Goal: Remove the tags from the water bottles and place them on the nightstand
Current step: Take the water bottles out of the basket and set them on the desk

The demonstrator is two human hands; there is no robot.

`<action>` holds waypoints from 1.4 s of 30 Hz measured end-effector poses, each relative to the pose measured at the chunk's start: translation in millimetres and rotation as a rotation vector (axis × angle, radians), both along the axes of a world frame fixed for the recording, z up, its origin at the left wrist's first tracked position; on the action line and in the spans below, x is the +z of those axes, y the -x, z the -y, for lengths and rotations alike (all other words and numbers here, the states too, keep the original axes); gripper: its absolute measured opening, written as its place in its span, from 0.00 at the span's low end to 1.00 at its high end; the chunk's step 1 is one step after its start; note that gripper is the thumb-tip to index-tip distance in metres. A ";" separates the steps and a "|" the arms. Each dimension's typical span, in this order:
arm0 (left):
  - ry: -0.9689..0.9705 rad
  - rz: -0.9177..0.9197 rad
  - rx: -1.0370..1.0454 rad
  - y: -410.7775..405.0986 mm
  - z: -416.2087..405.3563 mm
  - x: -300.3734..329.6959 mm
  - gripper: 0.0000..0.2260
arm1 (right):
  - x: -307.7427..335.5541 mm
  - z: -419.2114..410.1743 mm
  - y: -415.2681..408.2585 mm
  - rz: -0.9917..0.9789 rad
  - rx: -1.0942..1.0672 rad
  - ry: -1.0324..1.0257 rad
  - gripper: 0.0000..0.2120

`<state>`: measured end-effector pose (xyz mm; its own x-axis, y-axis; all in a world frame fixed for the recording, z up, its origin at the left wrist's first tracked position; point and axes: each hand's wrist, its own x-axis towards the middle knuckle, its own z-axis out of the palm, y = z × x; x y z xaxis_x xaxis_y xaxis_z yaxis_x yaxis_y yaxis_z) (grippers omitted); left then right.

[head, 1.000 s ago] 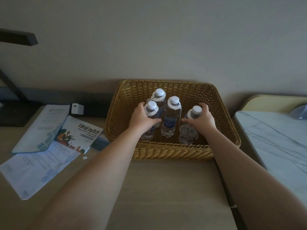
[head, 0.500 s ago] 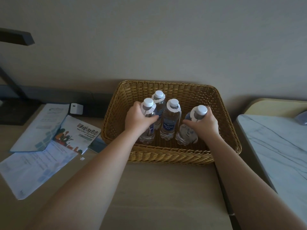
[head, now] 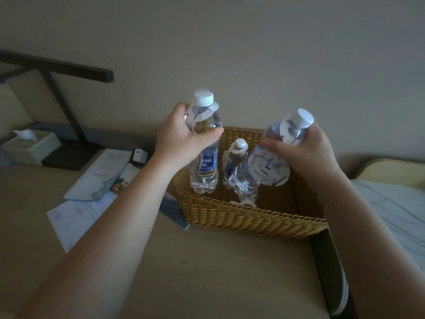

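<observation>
The left hand (head: pixel 181 137) gripped a water bottle (head: pixel 204 157) near its shoulder, fingers and thumb curled round it, holding it upright above the wicker basket (head: pixel 253 219); its blue label read "FINA" in white, with small characters beneath too blurred to read, and a white paper tag (head: pixel 200 112) hung round the neck under the white cap. The right hand (head: pixel 308 150) clasped a second bottle (head: pixel 264 162) by the neck, tilted with its cap toward the right, and its large white tag (head: pixel 268 168) carried blue brush-style writing that could not be made out. A third bottle (head: pixel 233 166), also tagged, stood upright inside the basket between the two. The basket sat on a beige desk (head: pixel 207 272), beside a marble-topped surface (head: pixel 395 208) to the right. Leaflets (head: pixel 101 178) with illegible print, a tissue box (head: pixel 30 143) and a dark lamp (head: pixel 59 93) lay to the left.
</observation>
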<state>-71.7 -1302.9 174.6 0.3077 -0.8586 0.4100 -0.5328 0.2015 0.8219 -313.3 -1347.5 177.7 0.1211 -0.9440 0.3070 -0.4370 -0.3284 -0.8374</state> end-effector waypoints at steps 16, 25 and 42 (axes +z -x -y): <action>-0.284 -0.014 0.145 -32.8 -126.0 -101.2 0.26 | -104.5 -70.3 -76.8 -0.269 0.395 -0.087 0.30; -0.348 -0.061 0.238 -42.2 -129.6 -156.3 0.25 | -168.4 -79.6 -98.5 -0.333 0.284 -0.216 0.28; -0.416 -0.100 0.064 -43.5 -126.9 -171.6 0.38 | -167.5 -83.6 -97.2 -0.306 0.286 -0.245 0.47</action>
<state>-28.2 -1176.1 2.9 0.3861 -0.9225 -0.0015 -0.4472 -0.1886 0.8743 -216.1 -1263.9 10.2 0.4363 -0.8997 -0.0101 -0.5963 -0.2807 -0.7521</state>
